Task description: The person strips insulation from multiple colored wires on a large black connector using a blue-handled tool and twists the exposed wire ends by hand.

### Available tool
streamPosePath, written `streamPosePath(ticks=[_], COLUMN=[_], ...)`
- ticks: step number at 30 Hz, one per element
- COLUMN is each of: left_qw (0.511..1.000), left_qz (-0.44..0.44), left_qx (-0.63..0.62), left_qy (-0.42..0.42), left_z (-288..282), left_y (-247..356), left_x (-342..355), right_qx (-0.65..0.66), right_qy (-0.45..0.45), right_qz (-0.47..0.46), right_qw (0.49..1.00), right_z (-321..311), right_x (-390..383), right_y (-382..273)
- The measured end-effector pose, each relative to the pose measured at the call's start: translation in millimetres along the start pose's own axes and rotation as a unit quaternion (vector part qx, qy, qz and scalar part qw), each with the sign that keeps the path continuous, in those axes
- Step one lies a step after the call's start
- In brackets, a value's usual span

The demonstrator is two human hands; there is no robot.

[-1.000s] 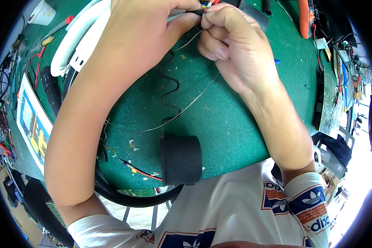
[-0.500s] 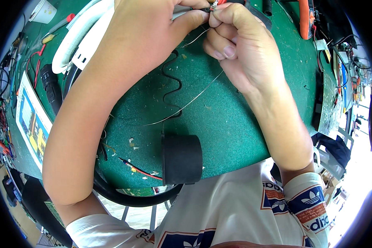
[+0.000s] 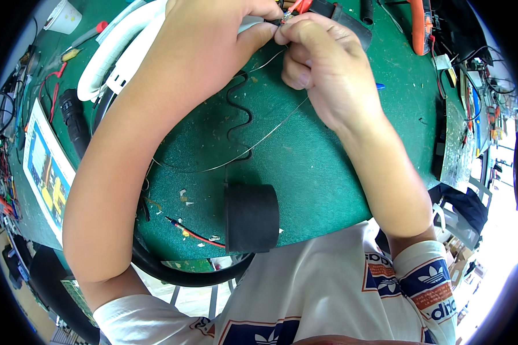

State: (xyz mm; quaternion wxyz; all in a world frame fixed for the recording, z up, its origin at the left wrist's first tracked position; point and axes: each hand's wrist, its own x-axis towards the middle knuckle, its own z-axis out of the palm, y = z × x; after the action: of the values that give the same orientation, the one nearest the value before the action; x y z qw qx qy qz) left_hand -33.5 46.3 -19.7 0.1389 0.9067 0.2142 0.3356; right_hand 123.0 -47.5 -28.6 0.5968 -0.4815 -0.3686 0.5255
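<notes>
My left hand (image 3: 227,26) and my right hand (image 3: 331,72) meet at the top of the view, fingertips pinched close together. Between them sits a small silvery wire joint (image 3: 286,18) with a red wire (image 3: 298,7) at its far side. What exactly the left fingertips grip is partly hidden. A thin silvery wire (image 3: 265,138) passes through the curled fingers of my right hand and loops down to the left over the green mat. Behind the right hand lies a black block-like part (image 3: 351,29).
A black cylinder (image 3: 252,218) stands near the front edge, beside a red wire end (image 3: 195,234). A wavy black cable (image 3: 242,112) crosses the green mat (image 3: 316,172). At left are a white ring-shaped part (image 3: 106,63), a flashlight (image 3: 73,118), a printed sheet (image 3: 49,172) and a cup (image 3: 62,16).
Both hands have shifted slightly left, with the joint between them. More of the red wire and black part shows behind the right hand. A blue tip now shows beside the right wrist.
</notes>
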Motion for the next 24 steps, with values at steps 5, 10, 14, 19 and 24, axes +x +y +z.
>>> streamPosePath(ticks=[5, 10, 14, 19, 24], left_qw=[1.000, 0.998, 0.996, 0.995, 0.996], left_qz=[-0.009, 0.012, 0.057, 0.060, 0.055], left_qx=[0.011, 0.059, 0.059, 0.063, 0.052], left_qy=[0.008, 0.010, 0.037, 0.044, 0.036], left_z=[1, 0, 3, 9, 9], left_y=[5, 13, 9, 2, 3], left_x=[0, -3, -4, -5, -5], right_qx=[0.037, 0.073, 0.028, -0.008, 0.054], right_qy=[0.006, 0.008, 0.020, 0.022, 0.022], right_qz=[0.028, 0.019, 0.018, 0.009, 0.011], right_qw=[0.999, 0.997, 0.999, 1.000, 0.998], right_z=[1, 0, -1, -3, -2], right_x=[0, -1, -2, -4, -5], right_y=[-4, -4, -1, 0, 3])
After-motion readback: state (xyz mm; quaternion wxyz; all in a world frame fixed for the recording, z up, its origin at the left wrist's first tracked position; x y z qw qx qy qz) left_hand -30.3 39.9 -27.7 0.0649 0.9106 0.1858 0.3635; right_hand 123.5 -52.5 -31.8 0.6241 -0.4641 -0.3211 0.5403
